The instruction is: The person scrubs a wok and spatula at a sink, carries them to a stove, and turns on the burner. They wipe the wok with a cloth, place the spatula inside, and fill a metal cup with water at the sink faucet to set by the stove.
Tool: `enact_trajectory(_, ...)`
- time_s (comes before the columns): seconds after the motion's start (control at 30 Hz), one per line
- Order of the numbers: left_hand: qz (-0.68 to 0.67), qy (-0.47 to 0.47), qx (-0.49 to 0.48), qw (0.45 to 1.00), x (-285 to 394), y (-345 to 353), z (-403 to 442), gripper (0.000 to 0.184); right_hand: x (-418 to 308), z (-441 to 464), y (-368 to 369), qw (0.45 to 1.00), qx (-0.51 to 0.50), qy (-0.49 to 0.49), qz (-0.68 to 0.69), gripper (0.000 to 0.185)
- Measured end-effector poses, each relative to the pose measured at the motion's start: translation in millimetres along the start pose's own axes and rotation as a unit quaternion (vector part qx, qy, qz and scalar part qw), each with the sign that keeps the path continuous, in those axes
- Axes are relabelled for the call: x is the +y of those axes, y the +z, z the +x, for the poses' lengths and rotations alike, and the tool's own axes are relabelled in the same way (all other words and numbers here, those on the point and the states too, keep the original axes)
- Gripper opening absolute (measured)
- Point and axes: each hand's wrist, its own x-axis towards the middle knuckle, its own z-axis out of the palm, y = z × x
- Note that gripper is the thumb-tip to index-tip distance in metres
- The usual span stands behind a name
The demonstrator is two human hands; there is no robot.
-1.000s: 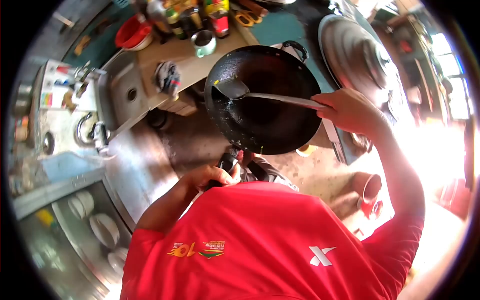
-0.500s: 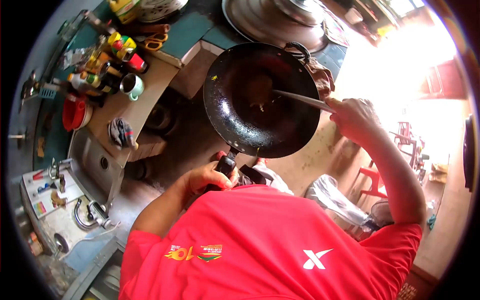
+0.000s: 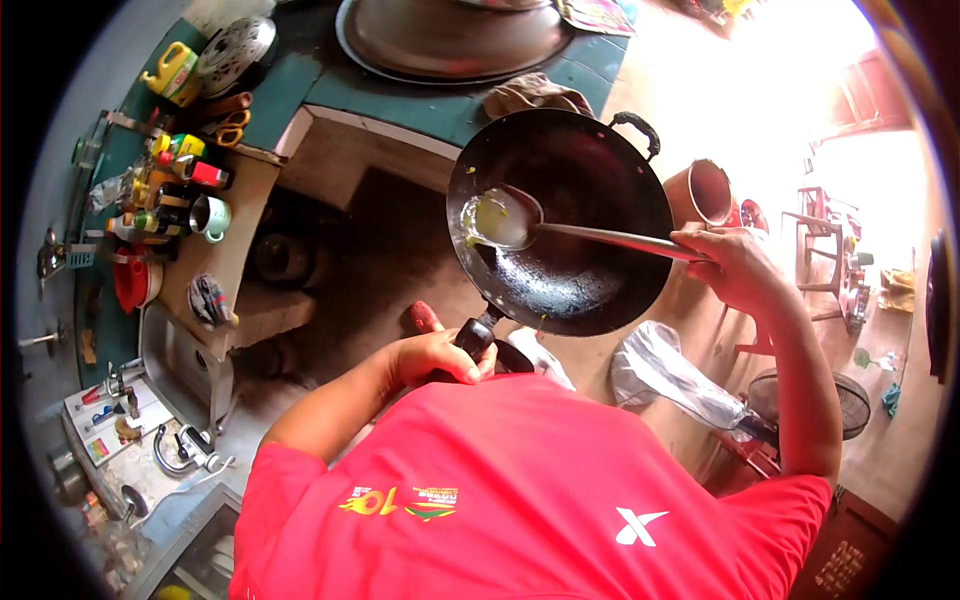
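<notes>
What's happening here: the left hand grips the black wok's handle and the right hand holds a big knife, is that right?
Not quite: the right hand holds a ladle, not a knife, as the head view shows. The left hand does grip the black wok's handle.

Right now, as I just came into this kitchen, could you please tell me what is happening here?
A person in a red shirt holds a dark wok by its handle with the left hand. The right hand grips a long-handled ladle, its bowl inside the wok. Pale, wet-looking contents with yellowish bits show at the bowl. The wok is held up over the floor, near a green counter with a large metal lid on it.
</notes>
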Motion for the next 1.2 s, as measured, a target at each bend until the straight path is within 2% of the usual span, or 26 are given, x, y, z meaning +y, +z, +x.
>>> enact_trajectory(0.1, -0.043, -0.004, -0.019, 0.999, -12, 8, 40, 0.015, 27, -25, -5, 1.0, -0.005, 0.028, -0.002, 0.039)
enact_trajectory(0.2, -0.026, -0.008, -0.015, 1.0, -20, 15, 77, 0.016, 50, -36, 5, 0.996, 0.007, 0.093, -0.017, 0.038)
enact_trajectory(0.3, -0.029, -0.045, -0.006, 0.999, -23, 25, 106, 0.016, 85, -46, 44, 0.997, 0.017, 0.072, -0.024, 0.038)
enact_trajectory(0.37, -0.061, -0.037, -0.033, 0.997, -30, 21, 127, 0.018, 102, -54, 58, 0.995, -0.058, 0.08, -0.019, 0.036)
enact_trajectory(0.43, -0.155, -0.064, -0.035, 0.985, -34, 24, 137, 0.018, 110, -60, 60, 0.989, -0.108, 0.089, -0.044, 0.033)
enact_trajectory(0.53, -0.173, -0.054, -0.02, 0.983, -47, 18, 156, 0.019, 116, -59, 44, 0.982, -0.153, 0.103, -0.048, 0.033)
enact_trajectory(0.7, -0.149, -0.098, -0.007, 0.984, -44, -5, 173, 0.017, 137, -35, 92, 0.985, -0.083, 0.151, -0.012, 0.034)
enact_trajectory(0.77, -0.134, -0.121, -0.01, 0.984, -48, -21, 179, 0.017, 135, -32, 109, 0.98, -0.102, 0.172, -0.001, 0.035)
enact_trajectory(0.9, -0.153, -0.137, -0.02, 0.979, -54, -45, 188, 0.017, 147, -46, 119, 0.977, -0.162, 0.124, 0.063, 0.028)
enact_trajectory(0.97, -0.167, -0.142, -0.021, 0.975, -66, -56, 193, 0.016, 146, -48, 105, 0.952, -0.268, 0.143, 0.027, 0.025)
enact_trajectory(1.0, -0.172, -0.143, -0.01, 0.975, -73, -61, 194, 0.017, 148, -52, 104, 0.947, -0.289, 0.14, 0.028, 0.033)
enact_trajectory(1.17, -0.152, -0.147, 0.022, 0.977, -85, -78, 201, 0.018, 167, -58, 145, 0.933, -0.316, 0.174, -0.017, 0.031)
enact_trajectory(1.2, -0.153, -0.155, 0.023, 0.976, -87, -80, 201, 0.017, 171, -57, 159, 0.939, -0.279, 0.197, -0.029, 0.033)
